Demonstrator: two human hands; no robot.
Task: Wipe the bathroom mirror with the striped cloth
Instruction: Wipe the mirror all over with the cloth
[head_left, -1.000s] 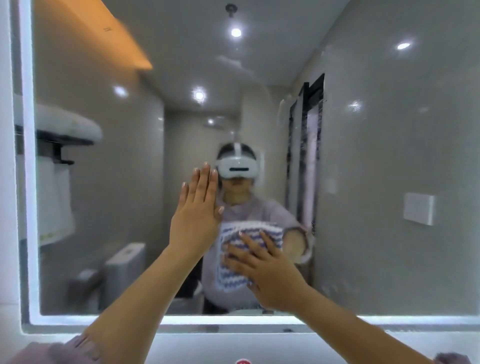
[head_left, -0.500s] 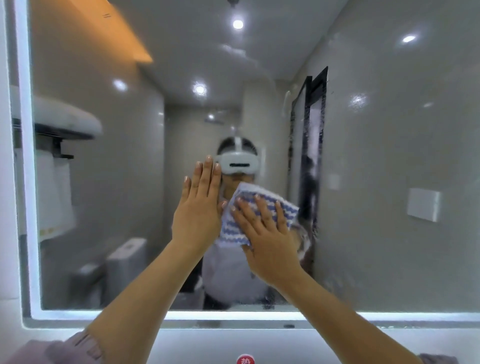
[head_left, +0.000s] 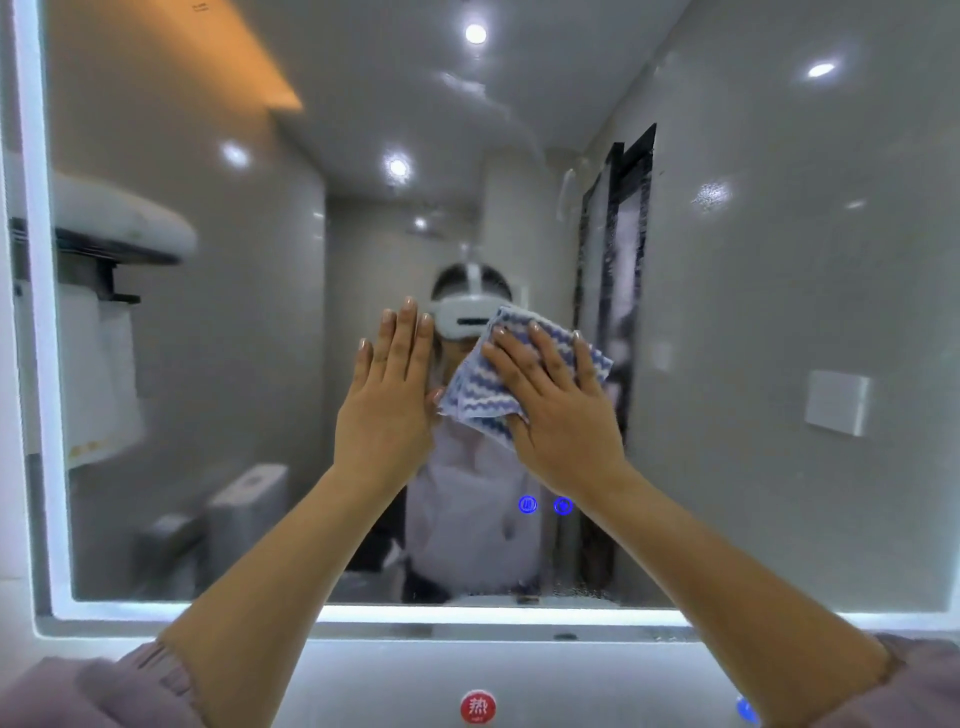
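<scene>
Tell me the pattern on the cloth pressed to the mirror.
The folded cloth has wavy blue and white stripes; head view.

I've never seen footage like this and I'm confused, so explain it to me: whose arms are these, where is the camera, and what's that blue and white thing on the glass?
No machine here: the two bare arms belong to a person, and the one picture comes from a camera worn on their head. They face a bathroom mirror with a lit edge, so the figure in the white headset is their own reflection. The left hand lies flat on the glass, fingers straight. The right hand presses a blue and white striped cloth against the glass with spread fingers, close beside the left hand. Two small blue icons glow in the glass below the right hand. A toilet shows reflected at lower left.
</scene>
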